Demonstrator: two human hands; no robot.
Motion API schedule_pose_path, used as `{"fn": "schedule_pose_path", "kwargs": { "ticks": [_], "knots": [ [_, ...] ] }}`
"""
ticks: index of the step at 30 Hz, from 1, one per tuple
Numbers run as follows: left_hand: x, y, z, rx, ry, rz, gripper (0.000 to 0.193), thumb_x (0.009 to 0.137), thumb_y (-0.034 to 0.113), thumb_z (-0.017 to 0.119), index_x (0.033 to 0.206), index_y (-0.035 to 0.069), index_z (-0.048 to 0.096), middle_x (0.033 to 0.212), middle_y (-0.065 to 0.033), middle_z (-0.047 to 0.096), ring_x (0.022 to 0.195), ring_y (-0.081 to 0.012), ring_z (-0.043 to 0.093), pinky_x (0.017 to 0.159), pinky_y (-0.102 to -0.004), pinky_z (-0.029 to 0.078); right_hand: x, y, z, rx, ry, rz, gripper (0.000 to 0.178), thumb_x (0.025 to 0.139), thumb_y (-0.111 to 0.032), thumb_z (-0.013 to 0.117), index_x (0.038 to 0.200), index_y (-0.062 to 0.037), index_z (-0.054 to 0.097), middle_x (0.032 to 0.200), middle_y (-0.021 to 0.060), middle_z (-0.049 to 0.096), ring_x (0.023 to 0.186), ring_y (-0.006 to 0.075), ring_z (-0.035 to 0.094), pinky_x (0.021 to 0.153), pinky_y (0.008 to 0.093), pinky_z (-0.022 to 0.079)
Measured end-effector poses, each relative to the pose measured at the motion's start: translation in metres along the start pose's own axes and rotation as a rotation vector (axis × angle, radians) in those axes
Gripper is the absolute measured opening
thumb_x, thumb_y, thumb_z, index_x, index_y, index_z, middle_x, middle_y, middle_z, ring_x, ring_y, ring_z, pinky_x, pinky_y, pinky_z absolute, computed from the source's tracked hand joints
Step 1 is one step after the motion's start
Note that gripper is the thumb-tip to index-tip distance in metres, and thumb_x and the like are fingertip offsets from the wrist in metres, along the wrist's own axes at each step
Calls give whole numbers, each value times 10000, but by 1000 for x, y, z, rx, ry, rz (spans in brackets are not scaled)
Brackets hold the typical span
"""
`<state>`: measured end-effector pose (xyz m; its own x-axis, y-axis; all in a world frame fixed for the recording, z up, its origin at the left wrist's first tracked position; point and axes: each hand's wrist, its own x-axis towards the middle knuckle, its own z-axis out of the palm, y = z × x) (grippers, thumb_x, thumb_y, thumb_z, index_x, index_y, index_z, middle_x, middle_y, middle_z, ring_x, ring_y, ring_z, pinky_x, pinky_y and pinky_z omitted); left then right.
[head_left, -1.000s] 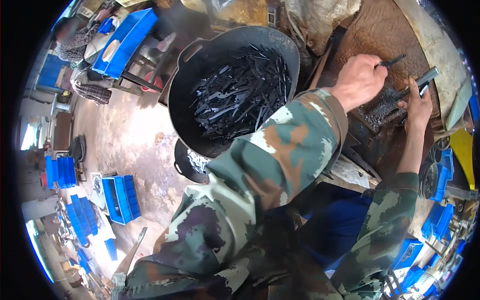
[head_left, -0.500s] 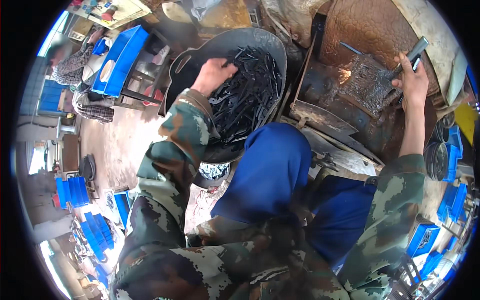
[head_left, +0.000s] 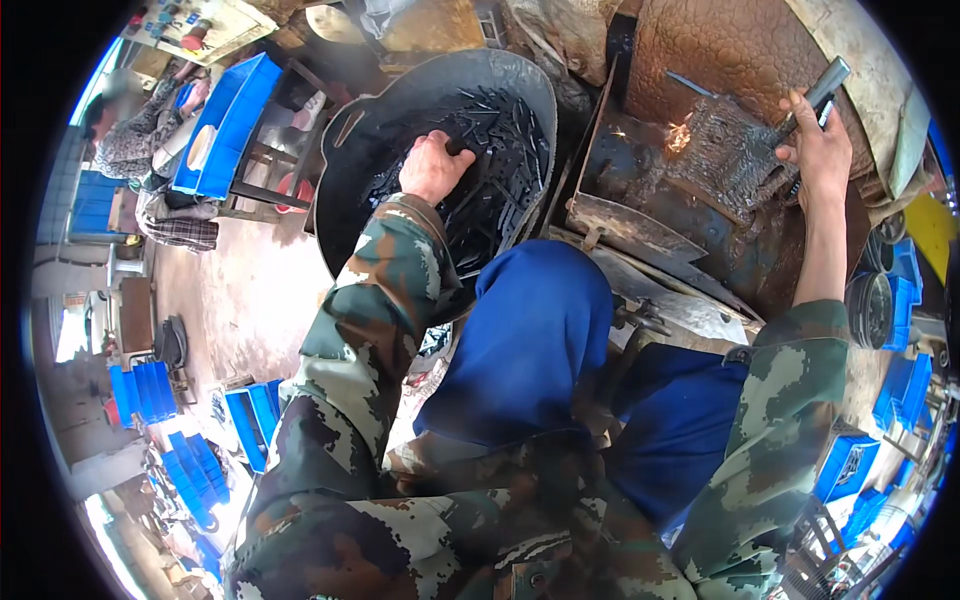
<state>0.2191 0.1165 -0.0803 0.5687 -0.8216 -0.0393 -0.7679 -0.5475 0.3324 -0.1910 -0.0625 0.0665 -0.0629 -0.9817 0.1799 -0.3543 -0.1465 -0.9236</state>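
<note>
Inside the tub's far half: left hand point(head_left: 437, 168), fingers bent down at the pile. Tips hidden, so can't tell how wide they are or whether they have a strip.
Tub point(head_left: 335, 215): dark, left of the metal tray, well apart from the right hand.
Dark strips point(head_left: 508, 190): loose in the tub, lying at mixed angles, many crossing; the left hand is right over them.
Right hand point(head_left: 822, 150): far right, fingers wrapped around a grey rod point(head_left: 831, 80), thumb on its left side. Rod tilted, upper end leaning right.
Rough block point(head_left: 725, 165): dark, wet-looking, in the metal tray point(head_left: 645, 225), just left of the right hand. Orange glow point(head_left: 678, 138) at its left edge; sparks or reflection, can't say.
Blue-grey strip point(head_left: 692, 83): lying just beyond the block, neither hand on it.
Strip handling, my call: take one by its middle, lift straight up so crossed neighbours don't drag. Thin edges could nick bare fingers; pinch the flats.
Rod handling, my call: firm full wrap, knuckles clear of the block and glow, elbow steady while the eyes are on the tub.
Blue trouser knee point(head_left: 530, 330): near side, between tub and tray; mind it when swinging the left arm across.
</note>
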Motion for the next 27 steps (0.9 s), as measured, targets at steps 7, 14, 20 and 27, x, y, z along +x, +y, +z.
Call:
{"fn": "schedule_pose_path", "kwargs": {
  "ticks": [7,14,20,27],
  "knots": [
    [9,-12,0,-82,-45,-38,607,802,415,714,1226,-13,639,1182,-248,659,1150,-369,617,995,-406,473,-3,-4,1,-3,-9,16,325,941,-287,675,1180,-68,642,996,10,699,604,46,486,495,218,491],
    [16,-17,6,-122,-57,-100,654,800,408,742,1253,-47,615,1212,-274,641,1186,-369,604,1018,-388,455,-3,-4,1,24,-9,12,317,942,-285,676,1168,-65,648,1005,23,705,612,46,491,486,220,513],
    [31,-27,20,-259,-39,-155,687,792,325,773,1287,-105,568,1219,-284,639,1233,-355,581,1048,-371,426,-2,-4,1,-21,8,13,315,942,-293,677,1163,-71,652,997,17,707,632,41,494,487,221,513],
    [24,-31,2,-859,-215,-240,162,866,175,698,886,37,616,849,-85,673,468,-54,367,417,-217,270,-5,-7,2,15,-11,18,321,942,-309,676,1161,-76,653,998,13,708,635,45,499,487,224,513]
  ]
}}
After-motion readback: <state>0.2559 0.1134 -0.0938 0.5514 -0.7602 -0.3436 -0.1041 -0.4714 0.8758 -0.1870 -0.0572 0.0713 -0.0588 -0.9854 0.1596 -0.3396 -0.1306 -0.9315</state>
